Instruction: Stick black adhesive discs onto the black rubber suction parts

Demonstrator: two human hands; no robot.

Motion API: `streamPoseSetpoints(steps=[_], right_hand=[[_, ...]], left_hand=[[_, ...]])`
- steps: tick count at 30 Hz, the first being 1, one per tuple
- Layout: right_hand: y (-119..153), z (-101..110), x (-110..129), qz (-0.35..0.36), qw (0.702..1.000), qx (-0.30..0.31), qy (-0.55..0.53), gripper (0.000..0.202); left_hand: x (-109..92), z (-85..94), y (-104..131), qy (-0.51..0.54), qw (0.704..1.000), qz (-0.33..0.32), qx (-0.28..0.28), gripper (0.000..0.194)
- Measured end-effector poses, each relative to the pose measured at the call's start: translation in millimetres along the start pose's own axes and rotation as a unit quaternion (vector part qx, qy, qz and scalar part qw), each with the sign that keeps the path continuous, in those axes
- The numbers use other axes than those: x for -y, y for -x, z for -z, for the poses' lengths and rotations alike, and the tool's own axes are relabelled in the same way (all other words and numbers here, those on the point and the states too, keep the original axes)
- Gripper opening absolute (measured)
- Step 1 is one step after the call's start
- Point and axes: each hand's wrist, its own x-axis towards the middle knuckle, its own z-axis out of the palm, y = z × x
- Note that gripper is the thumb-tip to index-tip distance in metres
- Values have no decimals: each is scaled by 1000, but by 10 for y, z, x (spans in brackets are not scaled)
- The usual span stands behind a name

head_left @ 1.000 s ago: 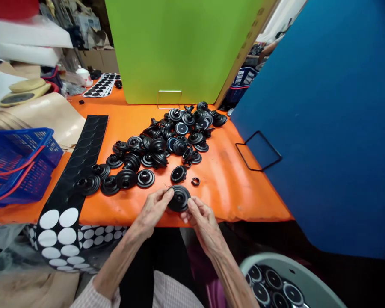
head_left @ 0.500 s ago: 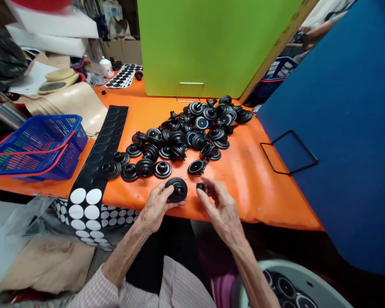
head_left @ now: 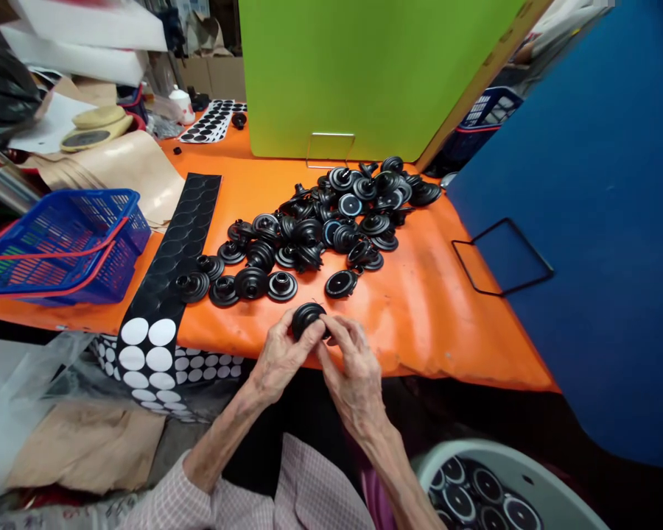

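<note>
My left hand [head_left: 279, 361] pinches a black stepped round disc [head_left: 307, 318] above the front edge of the table. The disc is tilted, with its ridged rings showing. My right hand [head_left: 353, 372] has its thumb and fingers closed at the disc's right side, where a small black piece is mostly hidden by the fingertips. Both hands meet at the disc. Just beyond them lies a heap of similar black stepped discs [head_left: 309, 232], several with a hub standing up. A single disc [head_left: 341, 284] lies nearest to my hands.
An orange-covered table [head_left: 420, 316] lies before me. A black strip with round stickers [head_left: 191, 213] hangs over its front edge. At left stands a blue basket [head_left: 107, 258]. A green board [head_left: 365, 73] and a blue board [head_left: 597, 221] rise behind and right. A pale tub [head_left: 552, 471] holds discs below.
My right hand has moved left with the small black piece and met the disc in my left hand. The disc has turned slightly. The view has shifted a little.
</note>
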Motion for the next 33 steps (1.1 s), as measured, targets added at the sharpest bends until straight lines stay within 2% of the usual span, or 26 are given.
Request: streamPoseSetpoints(steps=[2, 4, 7, 10, 14, 18, 20, 22, 24, 27, 30, 33], right_hand=[[8, 38, 11, -33, 999, 18, -25, 35], [-15, 81, 12, -112, 991, 26, -63, 39], [-69, 103, 3, -239, 956, 58, -161, 45], [-87, 61, 3, -282, 925, 72, -245, 43], [-36, -16, 2, -257, 940, 38, -223, 35], [-40, -25, -62, -241, 951, 78, -179, 35], [-123, -8, -141, -218, 964, 70, -134, 40], [-263, 6, -265, -164, 985, 14, -45, 44], [-431, 9, -424, -89, 994, -24, 65, 43], [-635, 33, -648, -18, 983, 10, 184, 35], [-685, 148, -734, -33, 975, 19, 218, 32], [-564, 306, -616, -119, 984, 18, 128, 37]], left_hand=[[-17, 9, 2, 25, 1000, 17, 9, 39], [-31, 24, 1, 44, 998, 33, 24, 41], [-41, 49, 4, 43, 998, 31, 47, 44], [-34, 70, 17, 22, 997, 12, 66, 43], [1, 83, 51, -9, 998, -22, 59, 35], [14, 92, 6, -24, 999, 0, 41, 39], [-12, 110, -95, -39, 999, 4, 33, 43], [-58, 137, -246, -71, 997, -32, -14, 46], [-113, 163, -410, -127, 985, -86, -82, 48], [-189, 181, -575, -225, 957, -132, -129, 47], [-226, 171, -557, -262, 947, -145, -118, 48], [-203, 144, -389, -299, 919, -192, -172, 39]])
